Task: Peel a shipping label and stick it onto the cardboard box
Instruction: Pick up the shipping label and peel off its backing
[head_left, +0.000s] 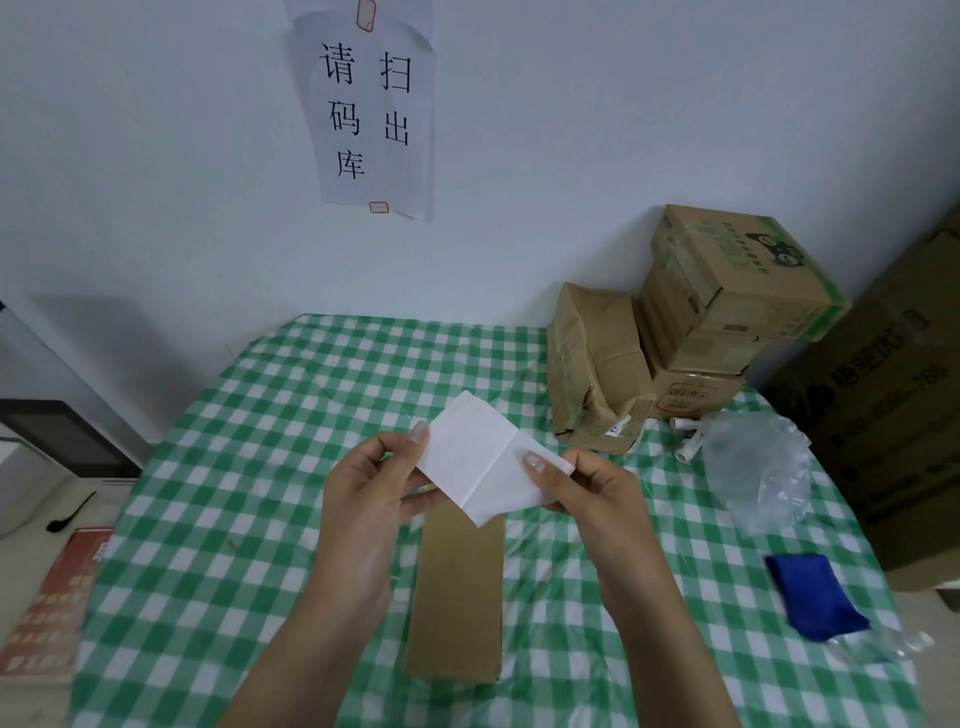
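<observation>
You held the shipping label (478, 457) above the cardboard box (460, 597) lying on the bench (260, 467), left hand (363, 483) and right hand (597, 493) each in a pinching grip on an edge; peeling looked barely begun; next you needed to split a corner from its backing.

Far end of cardboard box (460, 597) is hiding behind shipping label (483, 457); big dark carton (893, 415) is running off right edge, print blurring.
</observation>
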